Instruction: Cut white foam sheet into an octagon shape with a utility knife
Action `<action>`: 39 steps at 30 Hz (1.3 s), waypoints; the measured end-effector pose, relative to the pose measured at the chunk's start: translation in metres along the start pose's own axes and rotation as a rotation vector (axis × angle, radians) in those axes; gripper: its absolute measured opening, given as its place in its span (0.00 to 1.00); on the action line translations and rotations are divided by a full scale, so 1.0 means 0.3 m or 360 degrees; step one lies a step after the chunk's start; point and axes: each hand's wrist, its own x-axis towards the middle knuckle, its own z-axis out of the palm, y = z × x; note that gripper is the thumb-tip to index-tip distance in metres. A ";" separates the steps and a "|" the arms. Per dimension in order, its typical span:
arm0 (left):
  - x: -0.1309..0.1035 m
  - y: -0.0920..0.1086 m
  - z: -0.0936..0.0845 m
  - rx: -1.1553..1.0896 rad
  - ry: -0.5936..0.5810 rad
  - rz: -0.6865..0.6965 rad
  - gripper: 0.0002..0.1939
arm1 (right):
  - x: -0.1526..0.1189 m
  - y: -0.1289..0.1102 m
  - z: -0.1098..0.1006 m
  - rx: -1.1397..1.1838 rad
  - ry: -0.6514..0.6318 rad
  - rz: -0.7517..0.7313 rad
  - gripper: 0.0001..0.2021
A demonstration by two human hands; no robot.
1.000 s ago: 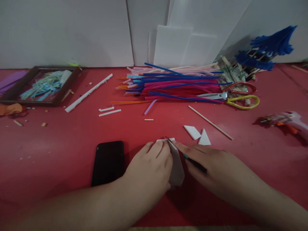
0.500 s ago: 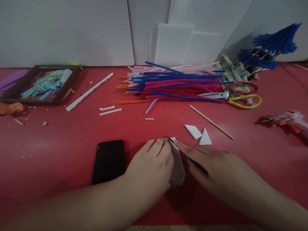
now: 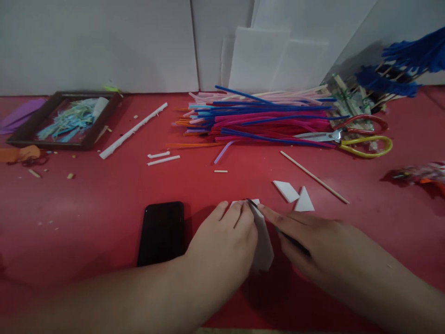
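red tabletop, black phone lying at left. the left hand presses close-set fingers onto a white piece before the person, seemingly to steady it; whether it pinches too, i can't tell. the right hand pinches a dark cutter, forefinger extended, probably to guide the tip at the piece's far edge.
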 end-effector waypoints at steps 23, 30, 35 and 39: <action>0.001 0.003 0.008 -0.0103 0.0016 -0.0021 0.24 | -0.030 0.010 0.021 -0.0071 -0.0093 -0.0021 0.33; -0.008 0.018 0.015 -0.0156 0.0049 -0.0101 0.22 | -0.093 0.017 0.047 -0.0151 0.0016 -0.0079 0.38; -0.013 0.025 0.026 -0.0101 0.0048 -0.0144 0.26 | -0.168 0.015 0.061 -0.0220 0.0113 -0.0156 0.42; -0.010 0.009 0.027 -0.0052 0.0095 -0.0043 0.33 | -0.273 0.008 0.077 -0.0108 0.0076 -0.0005 0.41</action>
